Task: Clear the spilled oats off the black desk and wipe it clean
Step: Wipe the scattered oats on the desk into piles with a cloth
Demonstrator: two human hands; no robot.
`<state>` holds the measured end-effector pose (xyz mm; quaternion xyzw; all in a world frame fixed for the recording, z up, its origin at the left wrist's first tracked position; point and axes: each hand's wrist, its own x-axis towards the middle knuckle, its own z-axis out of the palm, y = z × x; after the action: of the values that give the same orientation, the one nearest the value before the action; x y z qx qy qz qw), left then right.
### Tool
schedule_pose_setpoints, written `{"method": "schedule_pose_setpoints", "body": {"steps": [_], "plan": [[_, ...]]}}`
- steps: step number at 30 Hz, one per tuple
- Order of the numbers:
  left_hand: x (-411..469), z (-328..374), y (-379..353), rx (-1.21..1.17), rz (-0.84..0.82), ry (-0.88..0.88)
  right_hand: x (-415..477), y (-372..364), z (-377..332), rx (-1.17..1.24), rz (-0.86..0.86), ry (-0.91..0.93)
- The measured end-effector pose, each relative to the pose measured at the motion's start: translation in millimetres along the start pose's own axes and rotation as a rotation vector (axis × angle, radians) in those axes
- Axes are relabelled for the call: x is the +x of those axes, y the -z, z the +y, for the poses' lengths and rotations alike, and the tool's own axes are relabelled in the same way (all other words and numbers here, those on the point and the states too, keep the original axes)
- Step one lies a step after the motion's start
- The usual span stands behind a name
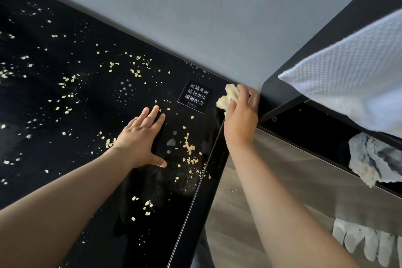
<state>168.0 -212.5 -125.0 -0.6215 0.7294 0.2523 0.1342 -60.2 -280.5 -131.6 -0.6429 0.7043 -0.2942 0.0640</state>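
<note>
Oats (189,148) lie scattered in pale flakes over most of the glossy black surface (65,115), thickest in a small cluster near its right edge, with thinner patches toward the far left and a few near the front. Small grey droplets (170,142) sit among them.

The left hand (141,137) lies palm down on the surface, fingers straight and close together, thumb spread out to the side, just left of that cluster. The right hand (241,119) is at the far right corner of the surface, fingers curled round a crumpled cream cloth (228,97) that sticks out above the knuckles. The two hands are apart.

A small black label (195,95) with white characters lies flat on the surface between the hands. Behind runs a grey wall (195,17). To the right, a white textured towel (348,76) hangs over a dark ledge, and a crumpled grey rag (369,156) lies below it.
</note>
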Motion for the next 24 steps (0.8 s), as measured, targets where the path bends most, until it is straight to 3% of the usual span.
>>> {"method": "schedule_pose_setpoints", "body": {"steps": [7,11,15,19,24], "plan": [[1.6,-2.1,-3.1,0.002,0.005,-0.001,12.8,-37.5,20.2,-0.042,-0.103,-0.151],[1.9,-3.2,-3.9,-0.005,0.008,-0.006,-27.3,-32.3,15.6,0.005,-0.095,-0.096],[1.0,-2.8,-3.0,-0.007,0.007,-0.009,-96.7,-16.2,0.2,0.122,-0.123,-0.002],[-0.6,-1.2,-1.0,-0.005,0.004,-0.003,-132.9,3.5,-20.7,0.318,-0.287,-0.115],[-0.3,-0.6,-1.3,-0.010,0.005,-0.002,-92.3,24.3,-10.0,0.362,-0.072,-0.240]]}}
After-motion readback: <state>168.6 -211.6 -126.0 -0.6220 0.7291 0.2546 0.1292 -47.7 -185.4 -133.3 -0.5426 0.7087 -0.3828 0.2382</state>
